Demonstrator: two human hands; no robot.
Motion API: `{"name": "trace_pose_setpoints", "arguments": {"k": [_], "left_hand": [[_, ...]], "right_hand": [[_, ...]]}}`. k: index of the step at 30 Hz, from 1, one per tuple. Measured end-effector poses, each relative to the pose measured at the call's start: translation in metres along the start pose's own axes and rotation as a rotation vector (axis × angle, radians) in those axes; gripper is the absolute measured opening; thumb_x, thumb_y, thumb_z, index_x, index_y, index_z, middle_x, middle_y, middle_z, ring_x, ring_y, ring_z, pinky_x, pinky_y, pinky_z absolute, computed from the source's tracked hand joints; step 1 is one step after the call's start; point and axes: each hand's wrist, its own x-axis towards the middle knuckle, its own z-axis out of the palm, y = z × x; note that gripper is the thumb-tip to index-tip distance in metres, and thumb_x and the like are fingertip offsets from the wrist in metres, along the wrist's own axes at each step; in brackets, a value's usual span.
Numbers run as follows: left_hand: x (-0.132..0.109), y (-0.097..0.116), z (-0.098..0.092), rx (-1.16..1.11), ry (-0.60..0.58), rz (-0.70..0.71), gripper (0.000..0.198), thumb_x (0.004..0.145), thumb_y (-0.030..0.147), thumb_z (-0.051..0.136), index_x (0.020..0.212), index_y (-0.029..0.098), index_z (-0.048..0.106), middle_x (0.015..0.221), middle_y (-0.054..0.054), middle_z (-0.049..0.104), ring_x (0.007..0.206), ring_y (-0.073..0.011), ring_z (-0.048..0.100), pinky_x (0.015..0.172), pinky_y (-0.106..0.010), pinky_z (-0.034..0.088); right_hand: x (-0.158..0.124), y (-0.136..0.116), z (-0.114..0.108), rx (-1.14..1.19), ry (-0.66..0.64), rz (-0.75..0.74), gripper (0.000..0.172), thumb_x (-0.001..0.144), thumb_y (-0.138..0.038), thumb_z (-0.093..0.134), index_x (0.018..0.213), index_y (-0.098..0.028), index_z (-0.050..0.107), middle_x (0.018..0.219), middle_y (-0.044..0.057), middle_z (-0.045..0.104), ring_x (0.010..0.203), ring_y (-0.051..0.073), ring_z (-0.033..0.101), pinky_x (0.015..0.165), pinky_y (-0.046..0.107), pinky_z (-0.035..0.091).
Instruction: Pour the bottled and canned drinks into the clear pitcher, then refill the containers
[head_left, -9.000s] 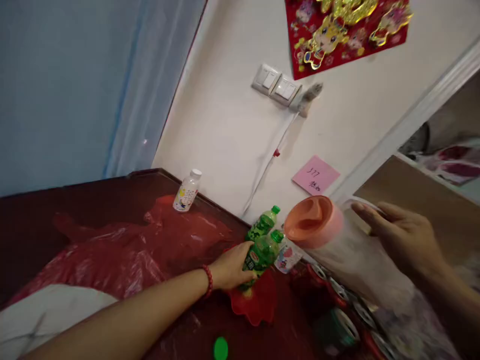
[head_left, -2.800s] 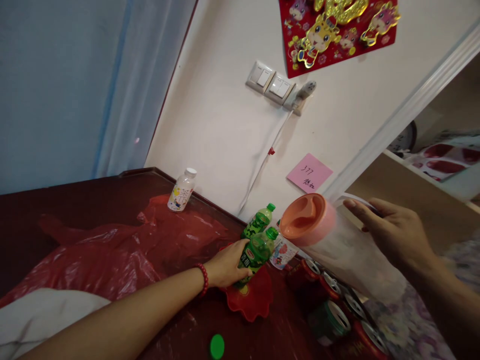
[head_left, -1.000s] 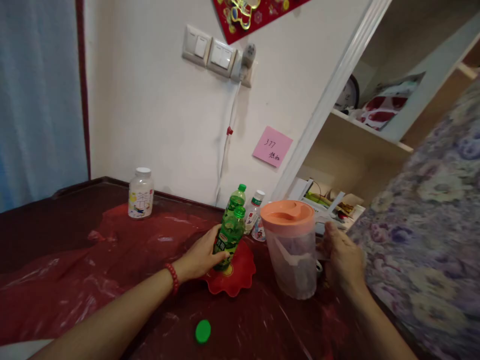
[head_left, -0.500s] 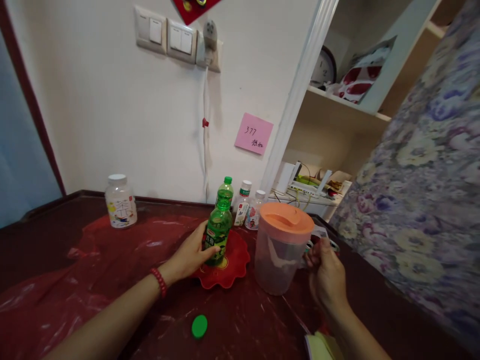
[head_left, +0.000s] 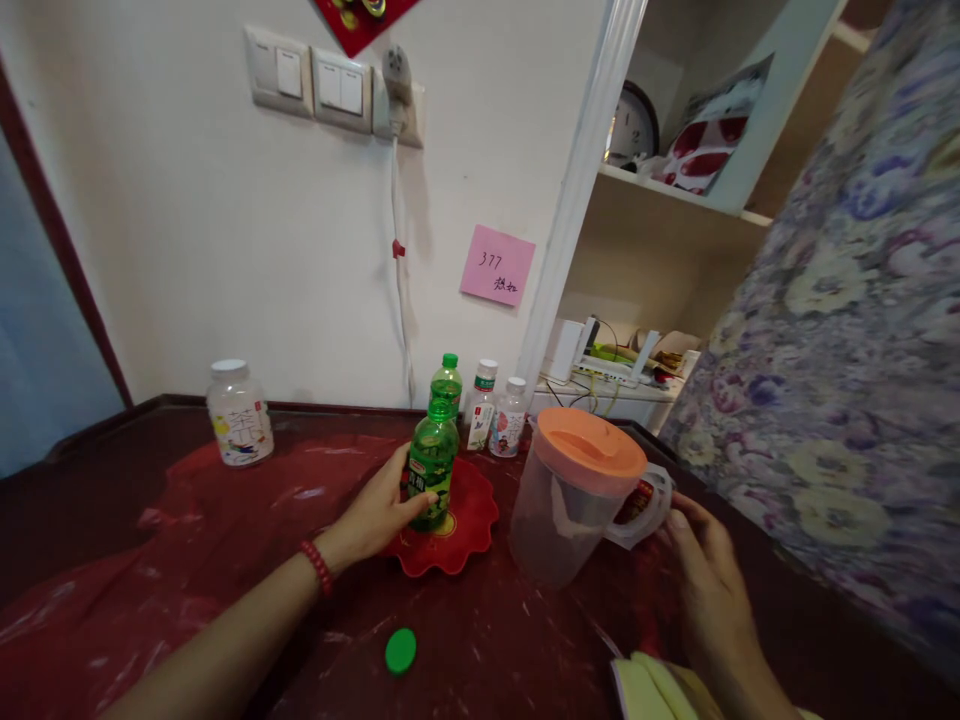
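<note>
My left hand (head_left: pixel 381 508), a red bead bracelet at its wrist, is wrapped around a green drink bottle (head_left: pixel 433 465). The bottle has no cap and stands upright on a red scalloped plate (head_left: pixel 472 525). To its right is a clear pitcher (head_left: pixel 559 520) with an orange lid (head_left: pixel 592 445). My right hand (head_left: pixel 712 585) is beside the pitcher's handle (head_left: pixel 651 515), fingers stretched out and not around it; whether the fingertips touch it I cannot tell. A green cap (head_left: pixel 400 651) lies on the table in front of the plate.
Behind stand another green bottle (head_left: pixel 447 378) and two small white-capped bottles (head_left: pixel 481 408) (head_left: pixel 509 420). A white-capped jar (head_left: pixel 240 415) is at the left. A yellowish cloth-like item (head_left: pixel 652 690) lies at the front right. A floral curtain (head_left: pixel 825 350) hangs along the right side.
My right hand has let go of the pitcher's handle and moved to the right. The pitcher appears slightly turned, its handle now showing. My left hand still holds the bottle.
</note>
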Motion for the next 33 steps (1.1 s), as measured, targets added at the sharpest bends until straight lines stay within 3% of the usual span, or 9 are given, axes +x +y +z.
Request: {"name": "trace_pose_setpoints", "arguments": {"k": [3, 5, 9, 12, 15, 19, 24, 28, 33], "left_hand": [[-0.001, 0.003, 0.0, 0.017, 0.013, 0.004, 0.064, 0.083, 0.033, 0.066, 0.14, 0.019, 0.04, 0.14, -0.015, 0.056, 0.131, -0.0331, 0.053, 0.116, -0.053, 0.036], [-0.002, 0.005, 0.001, 0.008, 0.009, 0.002, 0.066, 0.082, 0.033, 0.066, 0.14, 0.018, 0.039, 0.141, -0.015, 0.056, 0.131, -0.0329, 0.053, 0.116, -0.052, 0.036], [-0.003, 0.008, 0.002, -0.006, 0.02, -0.002, 0.067, 0.081, 0.033, 0.067, 0.14, 0.017, 0.039, 0.14, -0.016, 0.056, 0.131, -0.0319, 0.053, 0.116, -0.051, 0.037], [-0.003, 0.008, 0.003, -0.002, 0.024, -0.003, 0.066, 0.081, 0.031, 0.067, 0.139, 0.018, 0.04, 0.141, -0.015, 0.056, 0.132, -0.0309, 0.053, 0.116, -0.05, 0.037], [-0.004, 0.008, 0.004, -0.003, 0.028, -0.004, 0.067, 0.081, 0.03, 0.068, 0.14, 0.018, 0.039, 0.142, -0.016, 0.056, 0.133, -0.0308, 0.052, 0.116, -0.05, 0.037], [-0.005, 0.009, 0.003, 0.0, 0.028, -0.001, 0.066, 0.081, 0.027, 0.068, 0.14, 0.019, 0.04, 0.142, -0.015, 0.056, 0.133, -0.0306, 0.051, 0.116, -0.05, 0.037], [-0.007, 0.012, 0.003, -0.004, 0.036, -0.004, 0.065, 0.08, 0.024, 0.069, 0.14, 0.02, 0.043, 0.142, -0.014, 0.057, 0.132, -0.0319, 0.052, 0.115, -0.052, 0.037], [-0.008, 0.012, 0.004, -0.024, 0.039, -0.002, 0.066, 0.079, 0.022, 0.07, 0.14, 0.019, 0.044, 0.14, -0.014, 0.058, 0.13, -0.0318, 0.054, 0.113, -0.05, 0.04], [-0.009, 0.013, 0.004, -0.048, 0.041, 0.014, 0.069, 0.079, 0.024, 0.072, 0.142, 0.02, 0.044, 0.141, -0.013, 0.058, 0.13, -0.0306, 0.054, 0.113, -0.046, 0.04]], "right_hand": [[-0.022, -0.015, -0.011, -0.019, 0.116, -0.102, 0.056, 0.082, -0.06, 0.075, 0.118, -0.02, 0.059, 0.117, 0.006, 0.06, 0.105, 0.023, 0.057, 0.092, 0.033, 0.045], [-0.036, -0.026, -0.011, -0.076, 0.031, -0.255, 0.042, 0.087, -0.051, 0.072, 0.113, -0.021, 0.06, 0.113, 0.005, 0.061, 0.101, 0.021, 0.059, 0.091, 0.03, 0.046], [-0.062, -0.045, 0.015, -0.254, -0.638, -0.604, 0.013, 0.098, -0.028, 0.059, 0.111, -0.026, 0.061, 0.107, 0.001, 0.065, 0.097, 0.017, 0.064, 0.084, 0.021, 0.05], [-0.085, -0.048, 0.053, -0.313, -1.05, -0.699, 0.029, 0.092, -0.015, 0.057, 0.119, -0.028, 0.057, 0.111, -0.001, 0.065, 0.101, 0.015, 0.063, 0.088, 0.021, 0.051], [-0.112, -0.043, 0.09, -0.517, -1.238, -0.792, 0.054, 0.077, -0.007, 0.073, 0.125, -0.027, 0.059, 0.116, -0.001, 0.066, 0.102, 0.019, 0.065, 0.089, 0.027, 0.055], [-0.139, -0.026, 0.124, -0.608, -1.27, -0.925, 0.044, 0.079, -0.019, 0.084, 0.119, -0.026, 0.068, 0.112, 0.006, 0.068, 0.094, 0.03, 0.066, 0.078, 0.04, 0.059], [-0.139, -0.022, 0.132, -0.603, -1.213, -0.979, 0.017, 0.08, -0.02, 0.083, 0.092, -0.024, 0.072, 0.087, 0.003, 0.066, 0.079, 0.026, 0.065, 0.068, 0.035, 0.056], [-0.106, -0.06, 0.125, -0.426, -1.145, -0.931, 0.028, 0.084, -0.011, 0.07, 0.107, -0.025, 0.062, 0.099, -0.001, 0.065, 0.087, 0.019, 0.063, 0.075, 0.027, 0.053], [-0.043, -0.11, 0.143, -0.108, -0.752, -0.804, 0.017, 0.103, -0.022, 0.047, 0.115, -0.024, 0.058, 0.109, 0.003, 0.062, 0.102, 0.018, 0.057, 0.09, 0.03, 0.046]]}}
